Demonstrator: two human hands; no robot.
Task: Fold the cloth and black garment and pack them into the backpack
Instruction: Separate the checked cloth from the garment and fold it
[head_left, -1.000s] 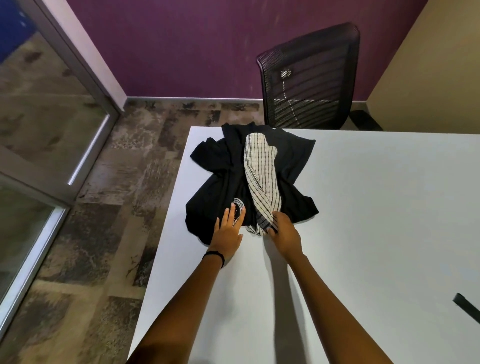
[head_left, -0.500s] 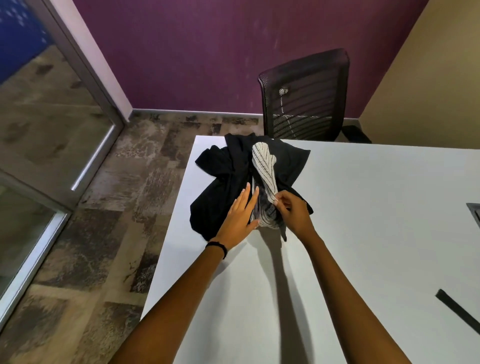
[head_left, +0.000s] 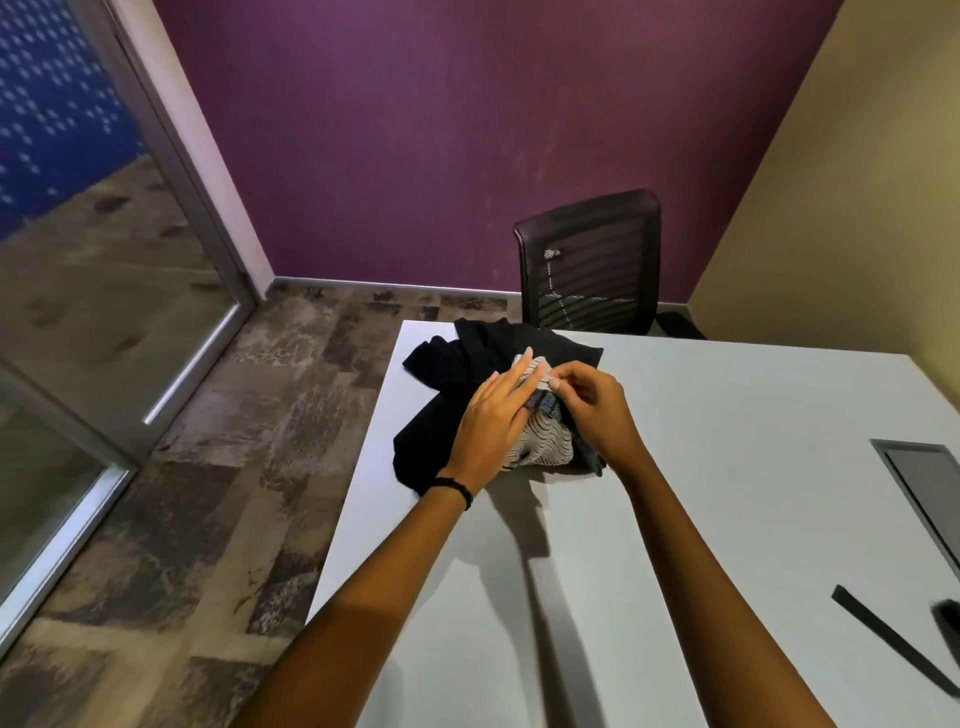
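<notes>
Purple-walled room, white counter (head_left: 675, 519) carrying black garment (head_left: 441, 431) at its far left corner, crumpled and not yet folded. On top of it, cloth (head_left: 545, 447), checked and bunched. Left hand (head_left: 493, 421) laid flat, straight fingers (head_left: 511, 387) pressing cloth down, likely to anchor a fold. Right hand (head_left: 597, 410) pinching cloth's upper edge between thumb and forefinger, probably to draw it over. No backpack in view.

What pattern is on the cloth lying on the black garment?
The cloth is white with thin dark lines, best seen in head view.
</notes>
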